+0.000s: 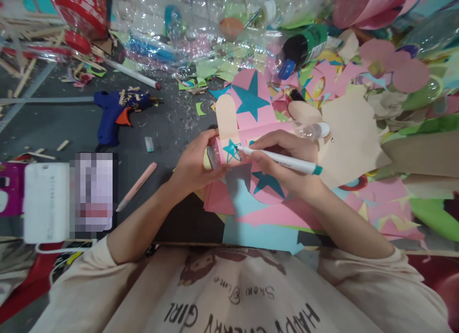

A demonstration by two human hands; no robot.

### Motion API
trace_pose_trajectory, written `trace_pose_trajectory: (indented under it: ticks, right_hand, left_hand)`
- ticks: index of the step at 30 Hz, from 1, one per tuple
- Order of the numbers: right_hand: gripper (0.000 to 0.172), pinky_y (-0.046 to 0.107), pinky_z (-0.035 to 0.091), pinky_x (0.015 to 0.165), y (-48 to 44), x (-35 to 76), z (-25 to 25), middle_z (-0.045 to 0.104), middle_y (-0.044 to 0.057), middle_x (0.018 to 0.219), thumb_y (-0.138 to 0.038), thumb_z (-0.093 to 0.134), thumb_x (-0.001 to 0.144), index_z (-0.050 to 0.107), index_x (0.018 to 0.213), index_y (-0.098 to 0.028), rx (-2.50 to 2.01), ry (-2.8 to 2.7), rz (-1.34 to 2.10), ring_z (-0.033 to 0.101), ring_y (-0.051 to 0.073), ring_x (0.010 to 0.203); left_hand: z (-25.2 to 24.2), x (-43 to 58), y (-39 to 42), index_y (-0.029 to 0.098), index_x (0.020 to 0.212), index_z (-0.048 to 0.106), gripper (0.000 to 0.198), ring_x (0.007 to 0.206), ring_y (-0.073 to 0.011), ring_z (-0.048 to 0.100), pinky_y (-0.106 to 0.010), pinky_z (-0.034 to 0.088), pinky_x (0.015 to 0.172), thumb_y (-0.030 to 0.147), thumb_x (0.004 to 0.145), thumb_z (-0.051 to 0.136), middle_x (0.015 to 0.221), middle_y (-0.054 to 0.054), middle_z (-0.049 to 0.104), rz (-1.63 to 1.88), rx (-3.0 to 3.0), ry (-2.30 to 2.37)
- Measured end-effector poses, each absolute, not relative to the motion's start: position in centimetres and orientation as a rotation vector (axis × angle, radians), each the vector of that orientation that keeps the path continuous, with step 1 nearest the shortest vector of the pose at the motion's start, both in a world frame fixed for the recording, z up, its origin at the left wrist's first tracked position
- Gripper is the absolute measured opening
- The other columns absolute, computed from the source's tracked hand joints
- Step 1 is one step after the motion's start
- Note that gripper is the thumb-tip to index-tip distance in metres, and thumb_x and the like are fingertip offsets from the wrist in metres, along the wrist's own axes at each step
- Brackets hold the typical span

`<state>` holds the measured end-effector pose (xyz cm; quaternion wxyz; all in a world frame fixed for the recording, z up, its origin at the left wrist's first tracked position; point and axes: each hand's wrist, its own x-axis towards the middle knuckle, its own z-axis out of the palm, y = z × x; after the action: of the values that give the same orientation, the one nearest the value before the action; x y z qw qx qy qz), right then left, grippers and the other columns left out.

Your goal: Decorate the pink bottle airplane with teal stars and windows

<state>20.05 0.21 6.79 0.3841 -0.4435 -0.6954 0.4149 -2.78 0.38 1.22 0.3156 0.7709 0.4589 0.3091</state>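
Observation:
My right hand (287,156) is closed around a white marker (283,159) with a teal end. Its tip touches a teal star outline (232,150), partly filled in, on a pink paper band around a clear plastic bottle (311,131). My left hand (197,158) is wrapped round the near end of this bottle and steadies it. A rounded cream paper strip (226,114) sticks up from the band. Pink paper wings bearing teal stars (253,96) spread out on both sides of the bottle. Part of the bottle is hidden behind my right hand.
A blue hot glue gun (111,113) lies on the left, with a pink marker (138,186), a phone (93,192) and a white power bank (46,201) closer in. Paper scraps (333,80) and a cream sheet (353,132) cover the right. Clear plastic (201,32) is piled behind.

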Motion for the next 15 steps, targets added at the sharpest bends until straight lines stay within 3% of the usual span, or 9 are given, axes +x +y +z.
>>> trace_pose_trajectory:
  ticks: [15]
  right_hand:
    - [0.019, 0.024, 0.045, 0.045, 0.26, 20.11, 6.68, 0.068, -0.002, 0.066, -0.041, 0.067, 0.091, 0.07, 0.083, -0.024, -1.115, -1.755, 1.106, 0.059, 0.011, 0.052]
  left_hand:
    - [1.02, -2.73, 0.3, 0.02, 0.129, 0.045, 0.058, 0.113, -0.0276, 0.065, -0.041, 0.054, 0.093, 0.049, 0.084, 0.066, 0.123, -0.013, 0.065, 0.806, 2.022, 1.232]
